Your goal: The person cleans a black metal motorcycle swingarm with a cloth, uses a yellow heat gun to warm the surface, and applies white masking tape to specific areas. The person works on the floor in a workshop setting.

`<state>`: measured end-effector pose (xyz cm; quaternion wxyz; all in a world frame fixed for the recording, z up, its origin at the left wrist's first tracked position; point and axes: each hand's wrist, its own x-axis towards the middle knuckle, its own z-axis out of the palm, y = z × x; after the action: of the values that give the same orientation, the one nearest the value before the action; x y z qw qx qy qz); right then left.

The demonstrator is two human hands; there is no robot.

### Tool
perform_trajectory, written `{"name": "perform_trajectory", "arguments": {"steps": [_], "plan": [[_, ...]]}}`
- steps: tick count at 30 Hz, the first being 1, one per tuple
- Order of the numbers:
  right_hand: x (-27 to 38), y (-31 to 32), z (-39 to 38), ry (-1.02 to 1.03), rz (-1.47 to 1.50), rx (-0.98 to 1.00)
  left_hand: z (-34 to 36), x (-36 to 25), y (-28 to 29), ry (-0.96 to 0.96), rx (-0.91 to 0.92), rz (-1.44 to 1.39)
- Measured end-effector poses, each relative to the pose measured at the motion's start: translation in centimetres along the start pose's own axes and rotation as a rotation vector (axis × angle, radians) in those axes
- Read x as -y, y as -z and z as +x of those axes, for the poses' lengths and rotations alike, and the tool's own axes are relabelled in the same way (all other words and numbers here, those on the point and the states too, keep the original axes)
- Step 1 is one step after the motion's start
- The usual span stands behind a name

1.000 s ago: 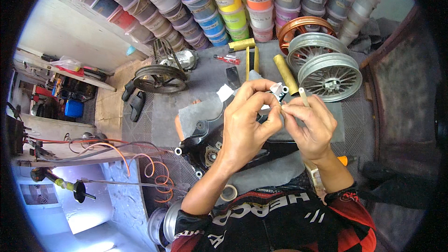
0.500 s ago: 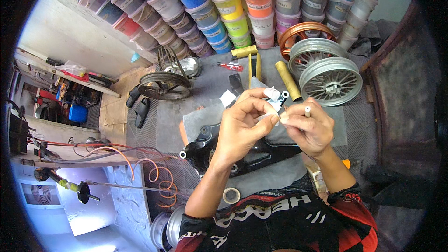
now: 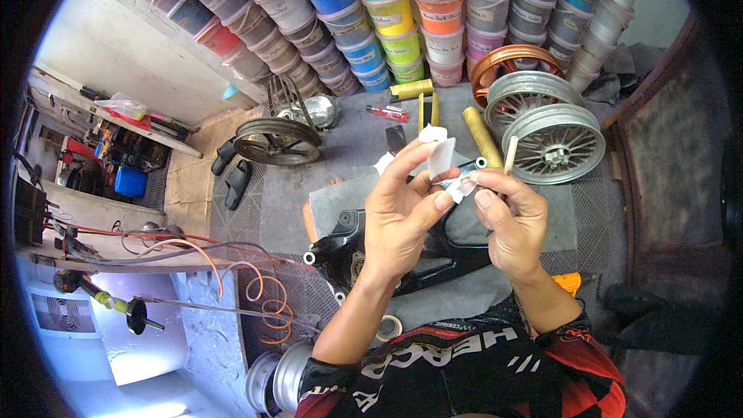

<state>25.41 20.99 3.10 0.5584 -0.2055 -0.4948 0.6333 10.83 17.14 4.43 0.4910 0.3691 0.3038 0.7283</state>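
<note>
Both hands are raised close together over a glossy black metal part (image 3: 453, 263) that looks like a motorcycle swingarm. My left hand (image 3: 396, 220) has a translucent white strip of tape or film (image 3: 442, 159) on its raised fingertips. Its thumb and fingers are at one side of a small crumpled white piece (image 3: 467, 185). At the other side, my right hand (image 3: 517, 220) pinches that piece between thumb and forefinger. A thin cream stick (image 3: 511, 155) stands up from behind the right fingers, its lower end hidden. Another white scrap (image 3: 383, 162) shows behind my left hand.
Grey cloth (image 3: 302, 186) lies under the part. Beyond are yellow tubes (image 3: 481, 136), a red marker (image 3: 387, 113) and silver wheels (image 3: 554, 144). A dark wheel (image 3: 277, 142) and sandals (image 3: 238, 184) are left. Stacked buckets (image 3: 443, 23) line the back. A tape roll (image 3: 389, 328) sits near my lap.
My hands have turned and drawn slightly apart at the fingertips, showing more of the white piece. The stick now points upward, and the strip on my left fingers stands more upright.
</note>
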Motion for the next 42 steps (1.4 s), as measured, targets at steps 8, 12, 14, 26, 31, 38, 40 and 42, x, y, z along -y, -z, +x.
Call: {"name": "perform_trajectory", "arguments": {"steps": [8, 12, 14, 26, 31, 38, 40, 42], "plan": [[0.1, -0.6, -0.3, 0.003, -0.108, -0.009, -0.3, 0.2, 0.0, -0.109, -0.003, 0.136], [-0.6, -0.5, -0.1, 0.177, -0.266, 0.041, -0.2, 0.1, -0.5, -0.135, -0.013, 0.159], [-0.6, -0.7, 0.0, 0.239, -0.312, 0.042, -0.2, 0.0, -0.4, -0.144, -0.030, 0.194], [0.6, 2.6, 2.1, 0.247, -0.465, -0.119, -0.5, -1.8, 1.0, 0.084, 0.034, 0.144], [2.0, 3.0, 4.0, 0.040, -0.304, 0.151, -0.6, -2.0, 1.6, 0.385, 0.241, 0.040], [0.6, 3.9, 4.2, 0.000, -0.357, 0.145, 0.3, -1.7, 0.8, 0.377, 0.332, 0.490], [0.1, 4.0, 4.3, 0.007, -0.386, 0.080, 0.5, -2.1, 0.0, 0.174, 0.359, 1.014], [-0.4, 4.2, 4.4, -0.028, -0.394, 0.060, 0.4, -2.4, -0.5, 0.058, 0.289, 1.308]]}}
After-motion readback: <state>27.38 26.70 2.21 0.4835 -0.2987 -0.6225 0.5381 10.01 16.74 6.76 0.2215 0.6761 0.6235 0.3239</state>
